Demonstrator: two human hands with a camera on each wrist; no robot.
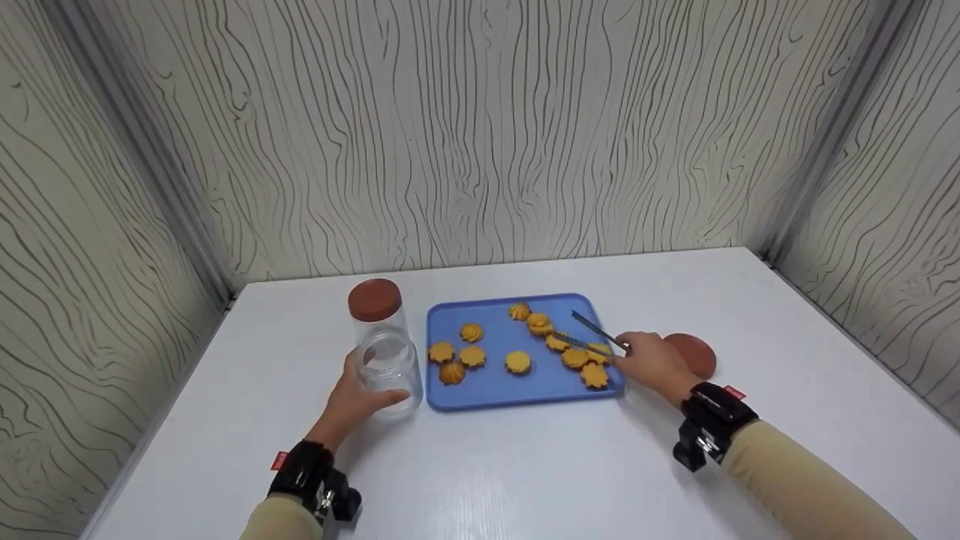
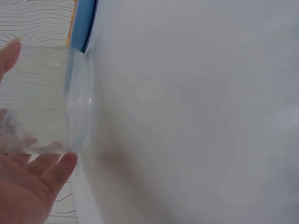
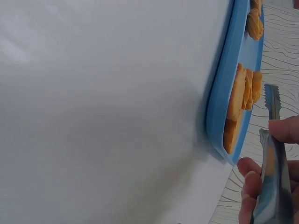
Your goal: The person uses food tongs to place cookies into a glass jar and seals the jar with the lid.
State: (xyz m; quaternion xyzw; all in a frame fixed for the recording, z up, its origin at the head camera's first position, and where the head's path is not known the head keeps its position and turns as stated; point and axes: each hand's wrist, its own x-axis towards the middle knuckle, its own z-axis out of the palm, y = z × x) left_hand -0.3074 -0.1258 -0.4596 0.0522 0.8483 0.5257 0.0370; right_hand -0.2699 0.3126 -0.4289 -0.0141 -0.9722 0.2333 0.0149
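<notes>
A blue tray (image 1: 487, 397) on the white table carries several orange swirl cookies (image 1: 517, 363). My right hand (image 1: 654, 363) grips metal tongs (image 1: 592, 336) at the tray's right edge, their tips over the cookies there. In the right wrist view the tongs (image 3: 271, 168) lie between thumb and fingers beside the tray rim (image 3: 219, 107). My left hand (image 1: 352, 397) holds an open clear glass jar (image 1: 387, 366) just left of the tray. The left wrist view shows the jar (image 2: 42, 100) wrapped by my fingers (image 2: 51, 172).
A second clear jar with a brown lid (image 1: 375, 301) stands behind the open jar. A loose brown lid (image 1: 694, 352) lies right of my right hand. Patterned walls close the table at back and sides.
</notes>
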